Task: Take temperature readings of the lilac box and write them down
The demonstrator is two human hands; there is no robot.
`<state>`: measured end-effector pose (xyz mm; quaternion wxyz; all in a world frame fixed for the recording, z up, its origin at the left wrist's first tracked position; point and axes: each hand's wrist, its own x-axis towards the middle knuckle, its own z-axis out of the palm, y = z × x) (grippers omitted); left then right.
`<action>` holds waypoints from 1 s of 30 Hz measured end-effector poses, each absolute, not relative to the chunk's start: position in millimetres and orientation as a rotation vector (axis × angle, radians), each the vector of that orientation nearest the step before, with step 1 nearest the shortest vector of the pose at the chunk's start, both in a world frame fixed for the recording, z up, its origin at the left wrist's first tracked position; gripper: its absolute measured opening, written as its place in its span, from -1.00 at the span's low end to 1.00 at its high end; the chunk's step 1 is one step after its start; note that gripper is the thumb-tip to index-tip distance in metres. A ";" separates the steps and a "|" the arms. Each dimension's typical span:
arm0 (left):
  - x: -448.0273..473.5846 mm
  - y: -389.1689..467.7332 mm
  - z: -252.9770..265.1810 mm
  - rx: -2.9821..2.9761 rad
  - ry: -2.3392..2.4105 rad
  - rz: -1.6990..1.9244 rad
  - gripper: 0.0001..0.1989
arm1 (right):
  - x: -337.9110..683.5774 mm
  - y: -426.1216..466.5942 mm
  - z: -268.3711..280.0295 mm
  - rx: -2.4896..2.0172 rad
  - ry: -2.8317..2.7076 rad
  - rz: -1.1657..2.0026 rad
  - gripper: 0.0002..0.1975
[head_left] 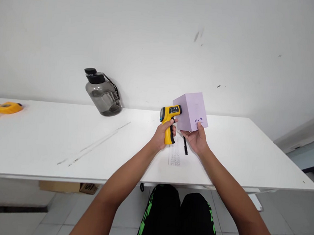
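Observation:
My left hand is wrapped round the grip of a yellow and black infrared thermometer. Its front end points right, up against or very close to the side of a light purple box; I cannot tell if they touch. The box is tilted above the table, with small dark writing near its lower edge. Holding it from below at that edge is my right hand, thumb on the front face. Under the hands, a black pen lies beside a sheet with rows of handwriting.
A grey see-through bottle with a black cap stands against the wall, left of my hands. On the far left of the white table lies an orange-yellow tape measure. A cardboard box sits below the table.

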<state>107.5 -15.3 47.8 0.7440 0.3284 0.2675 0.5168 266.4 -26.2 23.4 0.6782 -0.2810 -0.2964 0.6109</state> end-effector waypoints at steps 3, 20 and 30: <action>107.3 -15.6 48.3 0.713 0.597 1.137 -0.59 | 267.6 -25.2 20.4 -0.631 -0.655 1.364 -0.47; 106.9 -15.4 47.6 0.763 0.652 1.141 -0.67 | 268.7 -26.7 20.6 -0.608 -0.617 1.410 -0.47; 108.6 -17.7 48.1 0.821 0.747 1.157 -0.76 | 267.8 -20.0 11.8 -0.548 -0.549 1.421 -0.44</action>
